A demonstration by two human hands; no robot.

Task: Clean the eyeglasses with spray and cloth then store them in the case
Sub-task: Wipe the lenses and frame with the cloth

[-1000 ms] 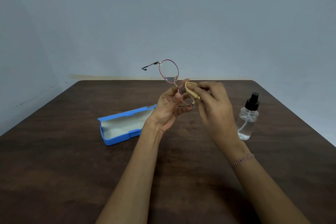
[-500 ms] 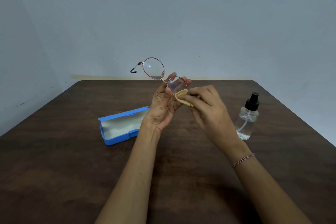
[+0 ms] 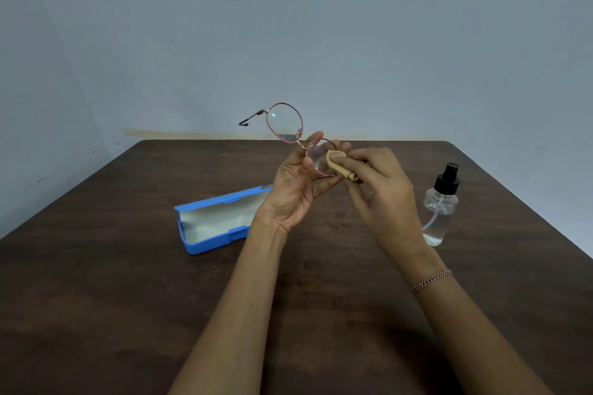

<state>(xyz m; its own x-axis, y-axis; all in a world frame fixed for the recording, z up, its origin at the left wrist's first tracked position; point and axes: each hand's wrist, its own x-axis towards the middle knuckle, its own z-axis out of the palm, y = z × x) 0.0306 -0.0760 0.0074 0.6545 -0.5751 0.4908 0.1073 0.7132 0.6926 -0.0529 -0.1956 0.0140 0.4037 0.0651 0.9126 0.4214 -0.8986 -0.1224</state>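
Observation:
Round eyeglasses (image 3: pixel 285 121) with a thin pink-gold frame are held up above the table, tilted, one lens high at the left. My left hand (image 3: pixel 296 184) grips the lower lens by its rim, palm toward me. My right hand (image 3: pixel 380 189) pinches a small tan cloth (image 3: pixel 337 161) and presses it on that lower lens. An open blue case (image 3: pixel 211 224) with a pale lining lies on the table to the left. A clear spray bottle (image 3: pixel 441 207) with a black pump top stands at the right.
A dark brown wooden table (image 3: pixel 128 282) fills the lower view, its far edge against a plain grey-blue wall. The case and the bottle are the only things standing on it. A beaded bracelet (image 3: pixel 431 280) is on my right wrist.
The glasses have been turned in my left hand, the upper lens swinging left and then back a little. The cloth has shifted across the lower lens under my right fingers.

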